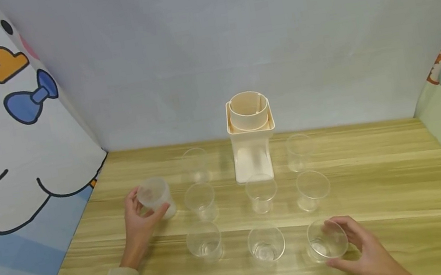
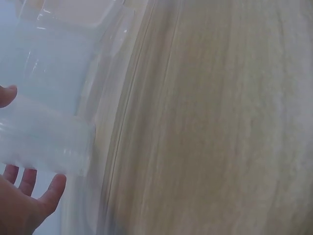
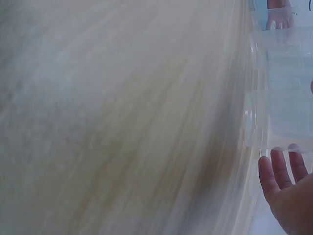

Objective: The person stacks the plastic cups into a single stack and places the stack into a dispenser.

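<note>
In the head view my left hand point(image 1: 140, 224) holds a frosted, whitish plastic cup point(image 1: 155, 193) at the table's left side, thumb on its near side and fingers on the far side. The left wrist view shows that cup point(image 2: 44, 139) between thumb and fingers. At the front right, my right hand point(image 1: 368, 251) grips a clear plastic cup point(image 1: 323, 242), with the thumb near its front and the fingers round the back. In the right wrist view, fingertips of the right hand point(image 3: 288, 196) lie against a clear cup's wall point(image 3: 288, 98).
Several clear cups stand in rows between the hands, among them a front middle cup point(image 1: 266, 244) and a front left cup point(image 1: 205, 242). Behind them is a cream stand point(image 1: 251, 152) with a round holder on top. Cloth walls point(image 1: 156, 70) border the wooden table point(image 1: 385, 178).
</note>
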The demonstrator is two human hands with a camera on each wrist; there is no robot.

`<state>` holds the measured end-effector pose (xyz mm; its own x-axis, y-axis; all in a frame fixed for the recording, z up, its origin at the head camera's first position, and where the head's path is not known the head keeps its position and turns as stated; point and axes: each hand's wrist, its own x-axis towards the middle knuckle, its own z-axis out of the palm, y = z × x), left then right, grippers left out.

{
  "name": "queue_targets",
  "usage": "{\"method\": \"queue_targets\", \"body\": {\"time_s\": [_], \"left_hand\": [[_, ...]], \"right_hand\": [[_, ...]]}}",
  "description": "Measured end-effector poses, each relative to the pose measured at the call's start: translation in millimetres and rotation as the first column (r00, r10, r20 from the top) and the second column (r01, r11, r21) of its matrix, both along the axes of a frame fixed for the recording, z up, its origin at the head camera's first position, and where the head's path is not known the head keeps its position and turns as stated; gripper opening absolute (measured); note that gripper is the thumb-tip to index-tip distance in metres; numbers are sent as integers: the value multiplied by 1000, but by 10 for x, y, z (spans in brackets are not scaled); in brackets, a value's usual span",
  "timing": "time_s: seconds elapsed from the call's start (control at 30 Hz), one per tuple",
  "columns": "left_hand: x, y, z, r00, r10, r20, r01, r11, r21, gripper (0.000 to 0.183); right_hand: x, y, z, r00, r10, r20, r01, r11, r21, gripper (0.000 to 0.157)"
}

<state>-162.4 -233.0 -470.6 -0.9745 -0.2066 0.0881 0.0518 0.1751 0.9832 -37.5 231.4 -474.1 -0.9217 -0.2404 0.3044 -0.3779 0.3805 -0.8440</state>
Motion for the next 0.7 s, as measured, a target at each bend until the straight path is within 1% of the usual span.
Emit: {"method": "queue_targets", "body": {"time_s": [0.17,0.3,0.4,0.5,0.63,0.7], "left_hand": [[-24,-27,-16,1000,13,-7,-13,999,-30,80],[-38,-51,-24,1000,-5,-14,4,998,-68,80],[-40,-63,-24,1000,-19,-14,18,997,-81,80],[-41,-72,-26,1000,-28,-9,27,995,-95,80],[-57,-88,-49,999,-41,0,41,993,-111,81],[-65,-93,-60,999,-46,5,46,993,-112,81]], "right_hand": [[-5,-22,13,1000,11,18,-11,1000,-19,70],[6,-27,57,999,13,52,-10,999,-53,68],[7,-29,84,997,33,65,-27,996,-86,67],[4,-34,97,997,61,46,-55,991,-121,67],[-3,-42,106,995,98,-11,-99,980,-172,68],[-13,-44,123,993,113,-37,-118,976,-181,68]]}}
